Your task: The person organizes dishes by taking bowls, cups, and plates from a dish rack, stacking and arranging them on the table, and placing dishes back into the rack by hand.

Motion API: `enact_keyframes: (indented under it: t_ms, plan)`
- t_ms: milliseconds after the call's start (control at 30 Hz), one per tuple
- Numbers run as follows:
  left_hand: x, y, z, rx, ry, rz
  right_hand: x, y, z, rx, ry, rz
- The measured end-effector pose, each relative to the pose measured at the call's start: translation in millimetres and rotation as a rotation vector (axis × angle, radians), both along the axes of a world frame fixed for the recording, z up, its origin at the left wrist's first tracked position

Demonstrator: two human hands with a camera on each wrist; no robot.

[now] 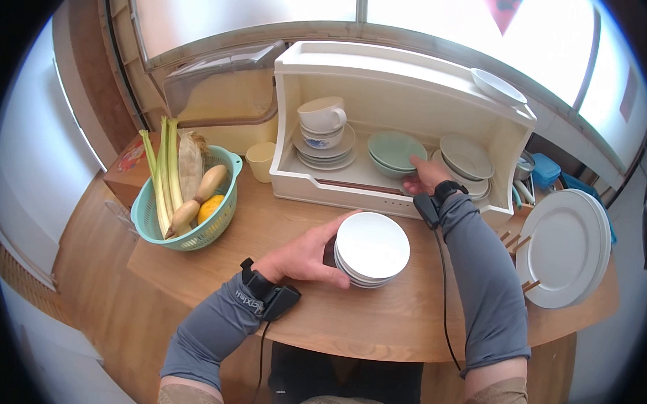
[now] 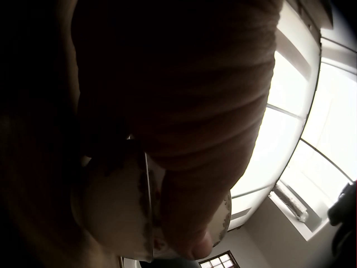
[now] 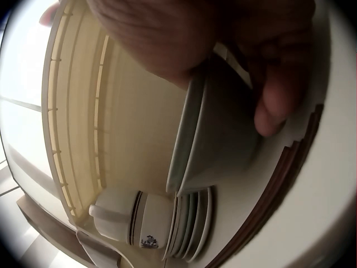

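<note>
A stack of white bowls (image 1: 372, 248) stands on the wooden table. My left hand (image 1: 309, 255) grips its left side, thumb in front and fingers round the back. In the left wrist view the thumb lies along a patterned bowl (image 2: 111, 201). Inside the white rack, my right hand (image 1: 427, 178) holds the right edge of a pair of stacked pale green bowls (image 1: 396, 149). The right wrist view shows the thumb over the rim of the green bowls (image 3: 217, 128) and fingertips (image 3: 273, 114) against the outside.
The white rack (image 1: 338, 190) also holds cups (image 1: 321, 115) on saucers and a stack of plates (image 1: 466, 157). A shallow dish (image 1: 498, 87) sits on top. At left are a turquoise basket (image 1: 223, 216) of vegetables and a yellow cup (image 1: 261, 162). Large white plates (image 1: 561, 246) stand upright at right.
</note>
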State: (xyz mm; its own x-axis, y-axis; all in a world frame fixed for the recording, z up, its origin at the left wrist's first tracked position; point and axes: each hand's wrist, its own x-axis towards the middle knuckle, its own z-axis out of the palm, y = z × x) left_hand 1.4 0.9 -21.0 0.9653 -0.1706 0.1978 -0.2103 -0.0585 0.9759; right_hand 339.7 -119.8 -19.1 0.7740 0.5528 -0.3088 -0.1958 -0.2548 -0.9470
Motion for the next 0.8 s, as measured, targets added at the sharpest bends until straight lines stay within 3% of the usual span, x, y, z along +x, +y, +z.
enact_keyframes:
  t_ms: [267, 533, 667, 800]
  plan:
    - [3.0, 1.3, -3.5, 0.102, -0.079, 0.040, 0.7, 2.9, -4.8, 0.065, 0.084, 0.043]
    - [1.5, 0.9, -2.9, 0.111, -0.082, 0.047, -11.2, 0.0, 4.5, 0.106, -0.044, -0.052]
    - [2.9, 1.7, -5.0, 0.222, -0.145, 0.111, -27.2, -28.4, 41.1, 0.090, -0.158, 0.016]
    - [2.0, -11.8, -0.8, 0.104, -0.077, 0.119, -61.8, -79.2, 69.8, 0.157, -0.177, 0.052]
